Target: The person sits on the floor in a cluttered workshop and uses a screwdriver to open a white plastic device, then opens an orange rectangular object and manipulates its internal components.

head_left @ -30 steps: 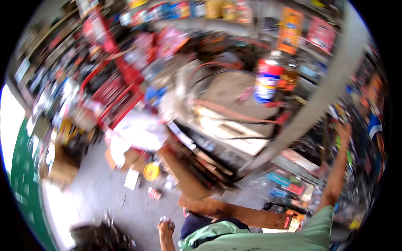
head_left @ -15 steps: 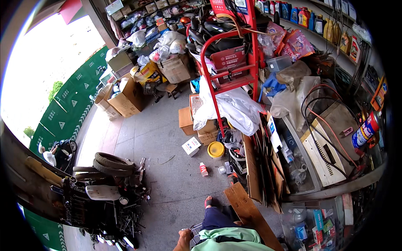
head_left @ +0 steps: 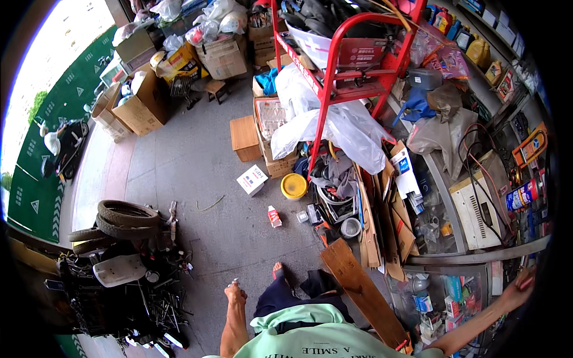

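Note:
My left hand is above the grey floor, left of my knee. Its fingers are curled, with a tiny pale bit at the tips that is too small to name. My right arm reaches out over the glass display case at the lower right. At the dark rim of the picture, my right hand appears closed round a small reddish thing whose kind I cannot make out. A long brown wooden board lies slanted between my leg and the case.
Old tyres and a heap of metal parts lie at left. A yellow-lidded bucket, a white box and a small red-white carton sit ahead. Flattened cardboard leans beside a red metal frame.
My left hand has come away from a metal wire frame beside my leg and is now raised in front. My right arm has come into view, stretched far right. The whole view has shifted.

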